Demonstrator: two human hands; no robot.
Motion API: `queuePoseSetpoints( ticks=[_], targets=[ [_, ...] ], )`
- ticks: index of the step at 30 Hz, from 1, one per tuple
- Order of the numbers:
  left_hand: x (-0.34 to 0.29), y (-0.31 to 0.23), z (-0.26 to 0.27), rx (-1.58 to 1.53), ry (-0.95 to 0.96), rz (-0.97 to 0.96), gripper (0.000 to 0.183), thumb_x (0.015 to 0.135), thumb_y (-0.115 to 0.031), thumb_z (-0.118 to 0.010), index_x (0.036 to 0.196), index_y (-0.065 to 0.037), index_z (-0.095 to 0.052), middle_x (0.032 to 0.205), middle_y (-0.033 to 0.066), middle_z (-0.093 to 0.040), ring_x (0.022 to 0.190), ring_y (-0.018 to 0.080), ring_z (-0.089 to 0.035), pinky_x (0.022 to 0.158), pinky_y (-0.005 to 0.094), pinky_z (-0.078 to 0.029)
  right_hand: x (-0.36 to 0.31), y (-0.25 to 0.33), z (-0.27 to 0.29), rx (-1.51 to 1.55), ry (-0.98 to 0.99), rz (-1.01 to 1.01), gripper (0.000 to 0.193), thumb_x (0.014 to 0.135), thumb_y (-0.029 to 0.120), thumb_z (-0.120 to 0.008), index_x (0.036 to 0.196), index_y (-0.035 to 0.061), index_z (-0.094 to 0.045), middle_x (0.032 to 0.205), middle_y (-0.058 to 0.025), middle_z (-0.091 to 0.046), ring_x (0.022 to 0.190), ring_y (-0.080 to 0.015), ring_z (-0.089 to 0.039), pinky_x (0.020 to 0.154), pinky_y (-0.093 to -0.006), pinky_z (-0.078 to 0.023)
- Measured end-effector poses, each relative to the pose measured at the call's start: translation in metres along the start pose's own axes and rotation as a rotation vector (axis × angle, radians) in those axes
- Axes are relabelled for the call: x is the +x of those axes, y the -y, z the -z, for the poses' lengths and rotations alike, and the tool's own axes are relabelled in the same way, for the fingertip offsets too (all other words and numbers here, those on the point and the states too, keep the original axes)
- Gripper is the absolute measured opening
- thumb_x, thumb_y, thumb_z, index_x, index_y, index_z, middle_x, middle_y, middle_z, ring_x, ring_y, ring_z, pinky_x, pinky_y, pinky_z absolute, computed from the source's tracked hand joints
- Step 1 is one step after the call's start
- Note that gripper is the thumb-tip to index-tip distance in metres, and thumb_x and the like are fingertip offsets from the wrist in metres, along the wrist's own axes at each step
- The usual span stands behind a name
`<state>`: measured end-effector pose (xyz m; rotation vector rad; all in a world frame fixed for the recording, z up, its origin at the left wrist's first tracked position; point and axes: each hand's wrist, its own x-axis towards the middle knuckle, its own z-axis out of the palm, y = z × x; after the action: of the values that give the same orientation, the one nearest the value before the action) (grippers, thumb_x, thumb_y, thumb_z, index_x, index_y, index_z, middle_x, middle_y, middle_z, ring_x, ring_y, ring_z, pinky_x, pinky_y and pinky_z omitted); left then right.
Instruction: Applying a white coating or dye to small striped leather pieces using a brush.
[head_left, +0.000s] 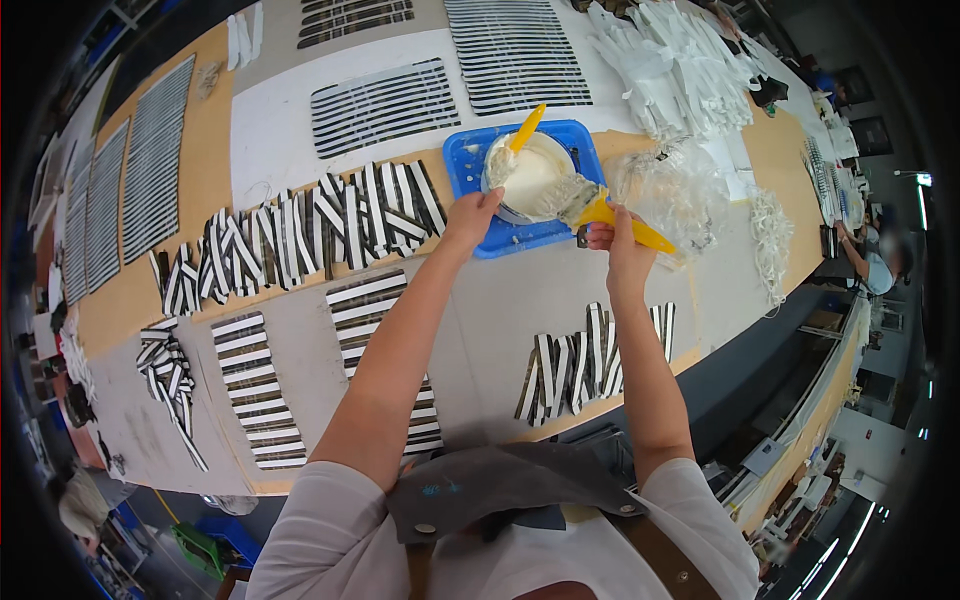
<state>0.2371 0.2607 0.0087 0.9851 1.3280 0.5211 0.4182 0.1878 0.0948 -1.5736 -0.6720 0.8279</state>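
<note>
A white round bowl (577,160) holding creamy white paste stands on a blue plastic tray (465,150). My left hand (474,216) is closed on the bowl's near left rim, thumb up near its edge. In my right hand (625,248) is a paintbrush with a yellow handle (655,238), the fingers wrapped around it. Its paste-coated bristles (570,198) lie over the right side of the bowl. A second yellow-handled brush (528,128) leans in the bowl, handle up, its bristles coated in paste.
Black-and-white strips (330,225) lie in a jumbled row left of the tray; more strips (258,390) sit in neat columns nearer me. Another loose pile (570,375) is by the near edge. Clear plastic bags (670,195) lie to the right. Another person (875,262) is at the far right.
</note>
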Motion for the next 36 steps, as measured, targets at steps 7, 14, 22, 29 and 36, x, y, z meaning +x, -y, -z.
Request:
queuePoseSetpoints(
  ticks=[7,14,22,29,36],
  targets=[
    [0.001,0.001,-0.003,-0.020,-0.011,-0.047,0.050,0.084,-0.052,-0.052,0.080,-0.002,-0.058,0.060,0.0019,-0.040,0.053,0.0125,-0.039,0.044,0.0277,-0.035,-0.006,-0.009,0.021,-0.059,-0.008,-0.081,0.023,0.087,0.016,-0.054,0.089,-0.0058,-0.056,0.060,-0.0115,-0.058,0.044,-0.0151,-0.056,0.041,-0.0244,-0.046],
    [-0.001,0.004,0.002,0.002,-0.013,-0.004,0.051,0.083,-0.052,-0.053,0.080,-0.002,-0.058,0.060,0.0016,-0.040,0.055,0.0121,-0.040,0.045,0.0282,-0.035,-0.005,0.038,0.034,-0.044,0.152,-0.038,0.023,0.087,0.019,-0.057,0.094,-0.0029,-0.057,0.068,-0.0095,-0.059,0.052,-0.0124,-0.056,0.049,-0.0222,-0.046],
    [0.001,0.000,-0.003,0.003,-0.004,0.022,0.051,0.084,-0.051,-0.053,0.080,-0.001,-0.058,0.061,0.0017,-0.042,0.055,0.0119,-0.041,0.046,0.0280,-0.036,0.012,-0.020,0.003,-0.031,0.204,0.106,0.018,0.086,0.013,-0.057,0.094,-0.0031,-0.060,0.071,-0.0086,-0.061,0.058,-0.0119,-0.057,0.054,-0.0225,-0.048],
    [0.001,0.002,0.000,0.006,-0.027,-0.012,0.049,0.085,-0.050,-0.053,0.080,-0.001,-0.058,0.061,0.0024,-0.043,0.054,0.0123,-0.041,0.044,0.0274,-0.036,-0.025,-0.019,0.011,-0.007,0.087,0.043,0.018,0.088,0.009,-0.053,0.096,-0.0063,-0.059,0.069,-0.0113,-0.061,0.055,-0.0148,-0.060,0.052,-0.0244,-0.050],
    [-0.003,-0.003,-0.002,0.009,-0.005,0.001,0.050,0.085,-0.050,-0.052,0.080,0.000,-0.058,0.062,0.0031,-0.044,0.054,0.0131,-0.042,0.045,0.0279,-0.037,-0.014,-0.012,0.010,-0.108,0.160,0.031,0.015,0.088,0.009,-0.053,0.089,-0.0048,-0.059,0.068,-0.0099,-0.060,0.054,-0.0124,-0.059,0.051,-0.0233,-0.049]
  ],
)
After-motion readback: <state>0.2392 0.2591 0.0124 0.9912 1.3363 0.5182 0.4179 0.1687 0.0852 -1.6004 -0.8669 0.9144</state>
